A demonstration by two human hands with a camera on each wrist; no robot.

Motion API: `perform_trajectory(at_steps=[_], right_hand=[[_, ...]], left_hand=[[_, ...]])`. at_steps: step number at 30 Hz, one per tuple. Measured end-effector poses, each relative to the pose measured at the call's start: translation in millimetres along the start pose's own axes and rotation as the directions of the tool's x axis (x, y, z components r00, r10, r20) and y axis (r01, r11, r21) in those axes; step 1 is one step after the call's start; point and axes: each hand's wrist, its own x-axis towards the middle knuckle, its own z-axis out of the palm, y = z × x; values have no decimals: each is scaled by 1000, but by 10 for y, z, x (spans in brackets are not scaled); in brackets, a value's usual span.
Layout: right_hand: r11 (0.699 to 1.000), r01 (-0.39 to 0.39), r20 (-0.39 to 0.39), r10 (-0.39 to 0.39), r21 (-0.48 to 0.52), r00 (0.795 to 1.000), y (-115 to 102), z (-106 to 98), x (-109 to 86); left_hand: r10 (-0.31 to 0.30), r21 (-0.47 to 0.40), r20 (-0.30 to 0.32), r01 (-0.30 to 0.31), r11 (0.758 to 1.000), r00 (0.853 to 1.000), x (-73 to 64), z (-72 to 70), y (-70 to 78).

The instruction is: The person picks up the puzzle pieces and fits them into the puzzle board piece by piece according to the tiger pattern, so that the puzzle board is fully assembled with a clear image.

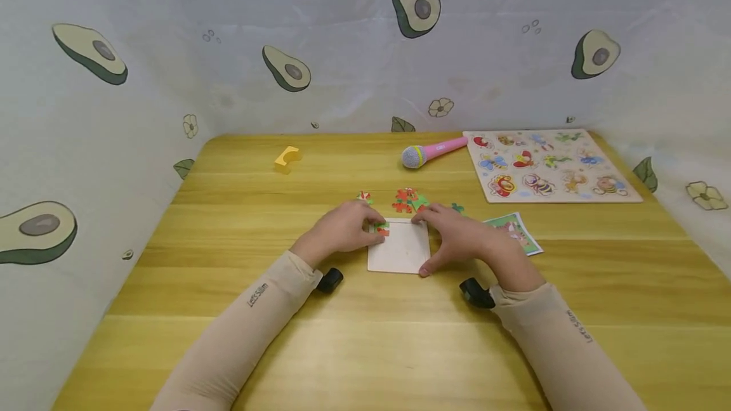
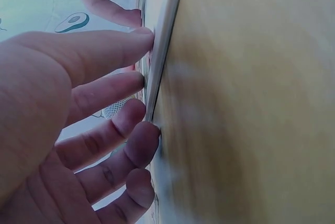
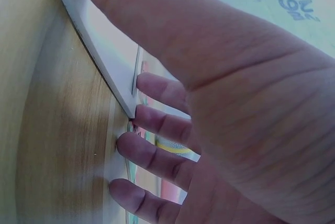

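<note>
A small white puzzle tray lies flat on the wooden table, a red and green jigsaw piece in its far left corner. My left hand has thumb and index finger on either side of this piece, pinching it; the left wrist view shows the thumb against the tray. Along the tray's right side, my right hand grips it, thumb at the near corner and fingers at the far edge. Joined red and green jigsaw pieces lie just beyond the tray. Another piece sits beyond my left hand.
A green picture card lies partly behind my right wrist. Farther back are a pink toy microphone, a wooden insect puzzle board and a yellow arch block. A green piece shows beyond my right hand.
</note>
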Motion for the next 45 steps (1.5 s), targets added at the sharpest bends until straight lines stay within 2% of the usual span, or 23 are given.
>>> perform_trajectory(at_steps=[11, 16, 21, 24, 28, 35, 41, 45], right_hand=[[1000, -2, 0, 2, 10, 1000, 10, 4, -22], [1000, -12, 10, 12, 2, 1000, -3, 0, -8], [1000, -16, 9, 16, -1, 1000, -21, -19, 6], [1000, -13, 9, 13, 6, 1000, -23, -31, 7], [999, -18, -7, 18, 34, 1000, 1, -53, 4], [996, -48, -52, 53, 79, 997, 70, -140, -49], [987, -108, -93, 119, 120, 988, 133, -230, -110], [987, -123, -129, 137, 108, 982, 201, -271, -135]], left_hand=[[20, -47, 4, -20, 999, 1000, 4, -12, -14], [-10, -98, 29, 13, 995, 1000, -9, -30, -96], [-51, -187, 72, 63, 980, 996, -62, -99, -173], [-44, -229, 114, 69, 971, 993, -93, -146, -194], [-7, -230, 168, 46, 972, 986, -119, -196, -194], [-4, -227, 233, 59, 972, 972, -133, -210, -189], [21, -231, 259, 41, 972, 966, -132, -196, -196], [23, -214, 264, 36, 976, 964, -134, -191, -187]])
